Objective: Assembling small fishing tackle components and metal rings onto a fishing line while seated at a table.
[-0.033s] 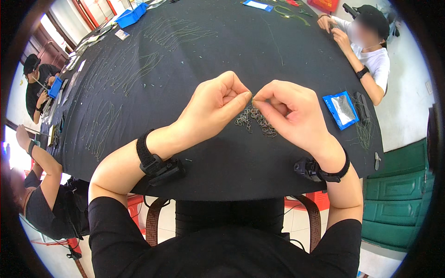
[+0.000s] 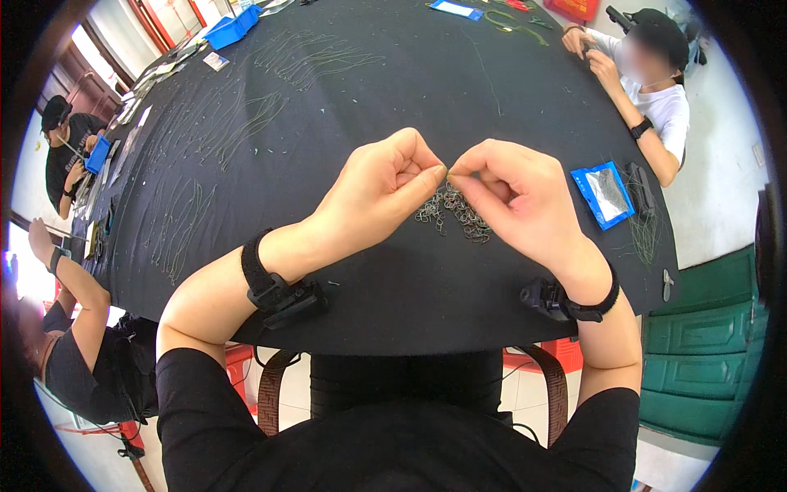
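My left hand [image 2: 373,184] and my right hand [image 2: 516,193] meet tip to tip above the table. Each one is closed, with thumb and forefinger pinched together. Whatever lies between the fingertips is too small to make out. Just below them is a pile of small twisted metal wire pieces [image 2: 466,220], some like little loops or clips. My right hand covers part of that pile. Both wrists wear black straps with a small dark device.
Bundles of thin green line [image 2: 316,59] lie on the black cloth-covered table [image 2: 393,287], ahead and left. To the right rest a blue-edged packet [image 2: 604,195] and a dark bar-shaped object [image 2: 640,190]. A blue bin [image 2: 232,29] stands far left. Other people sit around the table.
My hands have shifted very slightly, and the fingertips of both hands sit a little closer together. Nothing else has visibly moved.
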Tool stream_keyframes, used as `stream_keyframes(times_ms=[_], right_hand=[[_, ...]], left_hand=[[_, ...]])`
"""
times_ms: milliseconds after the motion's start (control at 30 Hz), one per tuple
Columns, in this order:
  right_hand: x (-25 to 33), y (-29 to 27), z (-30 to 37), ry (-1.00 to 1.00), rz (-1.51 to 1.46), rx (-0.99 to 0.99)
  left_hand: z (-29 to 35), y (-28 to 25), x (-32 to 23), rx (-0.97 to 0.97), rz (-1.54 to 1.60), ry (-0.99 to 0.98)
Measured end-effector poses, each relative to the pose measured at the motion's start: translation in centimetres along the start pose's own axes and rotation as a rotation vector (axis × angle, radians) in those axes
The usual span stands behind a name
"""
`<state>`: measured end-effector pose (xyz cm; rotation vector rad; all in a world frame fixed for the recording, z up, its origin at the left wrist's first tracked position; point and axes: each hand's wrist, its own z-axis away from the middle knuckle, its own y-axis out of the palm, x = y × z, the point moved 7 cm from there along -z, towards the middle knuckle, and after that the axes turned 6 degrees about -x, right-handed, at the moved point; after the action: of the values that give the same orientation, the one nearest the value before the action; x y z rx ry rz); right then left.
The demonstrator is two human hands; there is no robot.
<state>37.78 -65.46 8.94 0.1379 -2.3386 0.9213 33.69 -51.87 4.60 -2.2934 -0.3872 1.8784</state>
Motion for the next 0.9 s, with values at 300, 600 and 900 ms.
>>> stream_keyframes(times_ms=[300, 600, 900], right_hand=[[-4.4, 1.4, -0.2, 0.282, -0.366, 0.026], [-4.9, 3.7, 0.9, 0.449, -0.465, 0.171], [-1.1, 1.9, 0.4, 0.192, -0.179, 0.013]], left_hand=[[0.5, 0.7, -0.6, 0.081, 0.006, 0.069], [0.1, -0.3, -0.2, -0.031, -0.048, 0.053], [-0.4, -1.1, 0.2, -0.182, -0.017, 0.162]])
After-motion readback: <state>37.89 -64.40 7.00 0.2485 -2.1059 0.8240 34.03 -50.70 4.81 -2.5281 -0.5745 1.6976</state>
